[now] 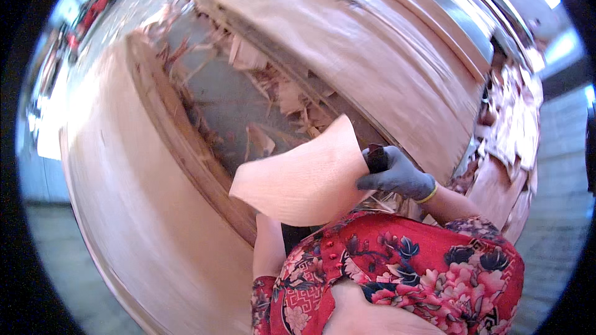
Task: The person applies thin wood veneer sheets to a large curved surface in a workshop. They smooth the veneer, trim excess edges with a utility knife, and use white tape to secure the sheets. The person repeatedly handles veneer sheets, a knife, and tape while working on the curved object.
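Note:
A thin, pale, curved piece of wood veneer (304, 177) is held up in front of my body, over the gap between two stacks. My right hand (400, 175), in a grey glove with a yellow cuff edge, is closed at the veneer's right edge. Its fingers wrap round a short dark object (376, 159) whose kind I cannot make out, and the thumb lies against the veneer's edge. My left forearm (268, 245) rises behind the lower left of the veneer, which hides the left hand.
Wide veneer stacks stand on the left (143, 211) and across the far right (372, 43). Torn wood scraps (288, 96) litter the grey floor (226, 96) between them. More broken veneer strips (512, 118) pile up at the right.

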Motion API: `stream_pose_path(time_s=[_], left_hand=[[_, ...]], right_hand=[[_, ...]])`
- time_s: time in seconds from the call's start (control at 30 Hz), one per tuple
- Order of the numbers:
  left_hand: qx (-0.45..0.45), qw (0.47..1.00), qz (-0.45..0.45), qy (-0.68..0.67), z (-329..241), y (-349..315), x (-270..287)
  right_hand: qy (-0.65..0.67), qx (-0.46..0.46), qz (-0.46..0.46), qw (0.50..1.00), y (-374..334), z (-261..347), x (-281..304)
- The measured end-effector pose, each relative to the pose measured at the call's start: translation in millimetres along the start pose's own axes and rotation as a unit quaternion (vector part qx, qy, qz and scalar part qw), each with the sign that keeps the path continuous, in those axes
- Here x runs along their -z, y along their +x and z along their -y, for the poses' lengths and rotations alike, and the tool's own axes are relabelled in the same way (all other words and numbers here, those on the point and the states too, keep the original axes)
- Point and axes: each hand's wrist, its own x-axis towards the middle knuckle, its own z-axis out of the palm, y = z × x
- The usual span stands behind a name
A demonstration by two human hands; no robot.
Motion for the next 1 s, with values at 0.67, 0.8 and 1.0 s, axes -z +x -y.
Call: stream_pose_path(time_s=[0.67, 0.8, 1.0], left_hand=[[-0.113, 0.891, 0.439, 0.01, -214.1, 309.0, -272.0], [-0.311, 0.8, 0.318, 0.402, -209.4, 362.2, -294.4], [-0.079, 0.919, 0.264, 0.283, -182.0, 459.6, -336.8]], right_hand=[[0.592, 0.072, -0.367, 0.714, 115.5, 11.1, 164.5], [0.582, 0.096, -0.392, 0.706, 149.2, 8.0, 202.2], [0.607, 0.197, -0.372, 0.674, 184.2, 12.1, 252.0]])
